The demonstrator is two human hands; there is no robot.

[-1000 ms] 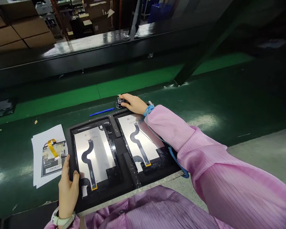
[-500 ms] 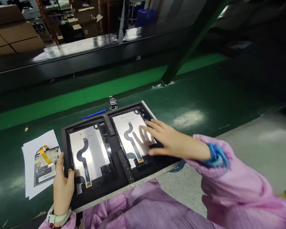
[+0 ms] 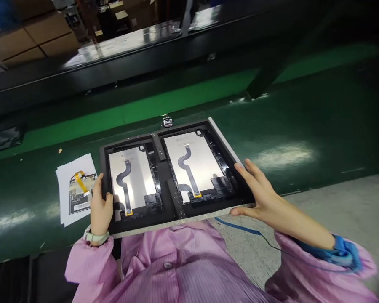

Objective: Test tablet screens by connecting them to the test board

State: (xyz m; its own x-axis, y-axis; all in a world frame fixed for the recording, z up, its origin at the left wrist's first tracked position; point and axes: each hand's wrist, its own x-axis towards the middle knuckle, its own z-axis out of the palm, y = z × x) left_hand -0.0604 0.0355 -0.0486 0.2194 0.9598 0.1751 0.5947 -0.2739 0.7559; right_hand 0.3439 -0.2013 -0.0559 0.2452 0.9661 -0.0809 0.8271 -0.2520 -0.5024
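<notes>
A black tray (image 3: 173, 216) lies in front of me on the green belt, holding two silver tablet panels (image 3: 132, 176) (image 3: 194, 162), each with a dark curved flex cable. My left hand (image 3: 100, 209) grips the tray's left edge, thumb on top. My right hand (image 3: 261, 193) holds the tray's right front corner, fingers spread along the edge and thumb under the rim. A small round black part (image 3: 167, 122) sits just behind the tray.
A stack of white paper (image 3: 70, 168) with a dark board and a yellow ribbon cable (image 3: 80, 181) lies left of the tray. A blue coiled wrist-strap cord (image 3: 240, 227) runs across the grey bench edge. A black rail and cardboard boxes stand beyond the belt.
My right hand left the small round part, passed over the right panel and now grips the tray's right corner. The blue pen behind the tray is no longer in view.
</notes>
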